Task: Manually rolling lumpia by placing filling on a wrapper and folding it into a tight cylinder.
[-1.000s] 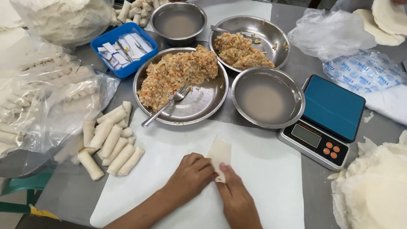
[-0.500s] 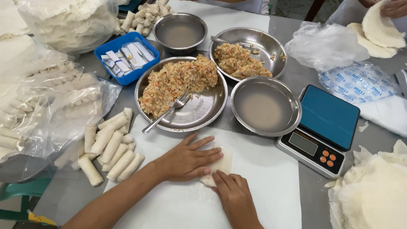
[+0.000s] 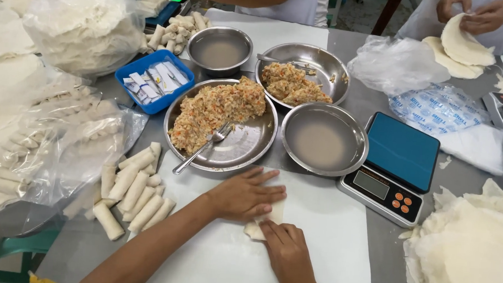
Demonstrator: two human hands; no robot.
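My left hand (image 3: pixel 244 193) lies flat, fingers spread, on a thin pale wrapper roll (image 3: pixel 257 227) on the white sheet (image 3: pixel 315 242). My right hand (image 3: pixel 283 249) presses its fingertips on the near end of the same roll. Both hands cover most of it. Just beyond my left hand stands a round metal plate (image 3: pixel 251 144) heaped with orange-flecked filling (image 3: pixel 216 111), a fork (image 3: pixel 202 149) resting in it.
A pile of finished rolls (image 3: pixel 131 190) lies left of the sheet. A bowl of cloudy liquid (image 3: pixel 323 140) and a blue-topped scale (image 3: pixel 396 163) sit to the right. Stacked wrappers (image 3: pixel 469 256) fill the right edge. Other people's hands (image 3: pixel 476 18) work across the table.
My left hand has opened flat and slid forward over the wrapper, which went from upright and narrow to rolled low under both hands. The view has shifted slightly.
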